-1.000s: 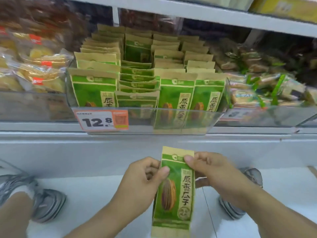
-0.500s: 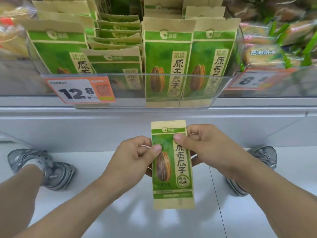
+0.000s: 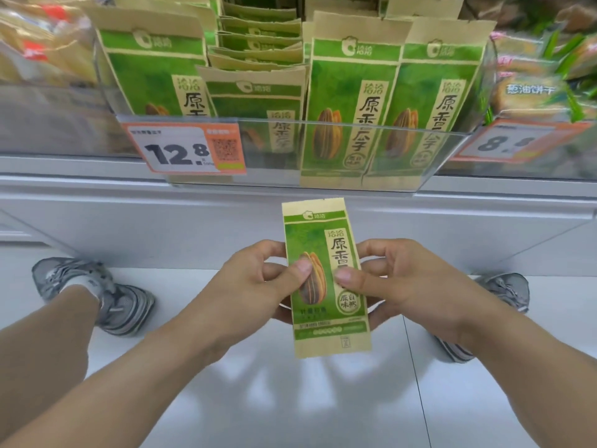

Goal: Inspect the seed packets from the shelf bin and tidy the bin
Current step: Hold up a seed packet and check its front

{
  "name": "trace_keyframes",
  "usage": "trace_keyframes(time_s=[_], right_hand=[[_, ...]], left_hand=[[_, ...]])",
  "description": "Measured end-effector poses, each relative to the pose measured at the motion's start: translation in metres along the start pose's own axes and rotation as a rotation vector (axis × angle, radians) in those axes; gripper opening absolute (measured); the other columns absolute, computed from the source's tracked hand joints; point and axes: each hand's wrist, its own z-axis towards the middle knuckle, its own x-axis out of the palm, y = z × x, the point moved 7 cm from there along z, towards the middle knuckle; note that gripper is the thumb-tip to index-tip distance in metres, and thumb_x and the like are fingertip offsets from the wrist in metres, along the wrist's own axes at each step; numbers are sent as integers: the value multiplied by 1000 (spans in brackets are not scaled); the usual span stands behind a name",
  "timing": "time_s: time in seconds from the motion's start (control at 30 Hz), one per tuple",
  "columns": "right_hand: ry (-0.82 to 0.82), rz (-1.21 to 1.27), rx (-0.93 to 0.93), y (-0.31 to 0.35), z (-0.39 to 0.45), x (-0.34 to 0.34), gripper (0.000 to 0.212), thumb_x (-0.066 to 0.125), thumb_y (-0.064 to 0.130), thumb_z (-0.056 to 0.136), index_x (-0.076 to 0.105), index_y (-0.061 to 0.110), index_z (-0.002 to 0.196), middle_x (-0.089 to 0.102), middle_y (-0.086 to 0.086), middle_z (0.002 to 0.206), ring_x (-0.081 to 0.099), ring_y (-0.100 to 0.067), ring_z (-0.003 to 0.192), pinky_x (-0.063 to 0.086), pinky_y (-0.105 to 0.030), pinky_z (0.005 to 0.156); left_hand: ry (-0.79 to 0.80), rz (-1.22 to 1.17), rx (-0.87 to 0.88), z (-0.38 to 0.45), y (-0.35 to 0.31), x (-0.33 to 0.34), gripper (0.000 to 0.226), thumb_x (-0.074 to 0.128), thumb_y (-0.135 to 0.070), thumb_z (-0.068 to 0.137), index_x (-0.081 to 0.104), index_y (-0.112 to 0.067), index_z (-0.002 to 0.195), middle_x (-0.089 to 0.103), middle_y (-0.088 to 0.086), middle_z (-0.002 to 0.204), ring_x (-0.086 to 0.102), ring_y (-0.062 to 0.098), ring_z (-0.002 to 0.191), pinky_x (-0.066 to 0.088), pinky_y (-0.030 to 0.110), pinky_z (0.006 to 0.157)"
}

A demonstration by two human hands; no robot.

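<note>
while the bin (image 3: 290, 150) sits full above, left hand (image 3: 248, 286) and right hand (image 3: 397, 279) both pinch one upright packet (image 3: 326, 279).

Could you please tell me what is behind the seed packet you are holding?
Behind the seed packet, fingers of both hands curl round its edges, with white floor below. The packet's back face is hidden.

Green seed packet (image 3: 324, 276) with tan ends and a brown striped seed picture. Orange-bordered white price tag (image 3: 184, 149) with black numerals. Grey sneakers (image 3: 106, 292) on a white floor (image 3: 290, 409).
</note>
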Motion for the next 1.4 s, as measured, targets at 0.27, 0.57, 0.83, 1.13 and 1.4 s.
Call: trace_keyframes(time_s=[0.27, 0.57, 0.83, 1.13, 1.4], right_hand=[[132, -72, 7, -8, -3, -1, 59, 81, 1, 84, 58, 26, 132, 75, -11, 112, 75, -39, 93, 59, -52, 92], [107, -204, -43, -8, -5, -6, 80, 77, -9, 81, 49, 39, 139, 72, -5, 114, 76, -34, 88, 51, -64, 99], [-251, -230, -227, 4, 3, -12, 62, 65, 19, 98, 39, 49, 146, 67, 5, 112, 75, -19, 84, 61, -50, 83], [-65, -74, -170, 0, 0, 17, 63, 45, 74, 81, 50, 44, 136, 74, 9, 103, 73, -12, 97, 56, -44, 97], [30, -102, -190, 2, -4, 24, 52, 41, 75, 92, 57, 41, 128, 73, 18, 100, 71, -7, 98, 56, -41, 95]], left_hand=[[-9, 39, 5, 2, 7, -4, 20, 60, -14, 99, 61, -12, 119, 78, 11, 93, 74, 38, 84, 59, 36, 65], [-16, 13, 12, 2, 6, -1, 19, 60, -13, 99, 62, -12, 118, 78, 12, 93, 73, 39, 85, 59, 33, 63], [77, 136, 58, -7, -5, 18, 31, 61, -42, 90, 62, -17, 108, 76, 7, 89, 73, 24, 74, 62, 38, 60], [118, 207, 177, -9, -7, 25, 33, 57, -51, 96, 59, -19, 88, 69, 0, 85, 70, 30, 61, 49, 34, 44], [209, 123, 256, -11, -6, 32, 34, 50, -40, 97, 62, -16, 117, 68, 13, 95, 67, 34, 62, 50, 33, 45]])
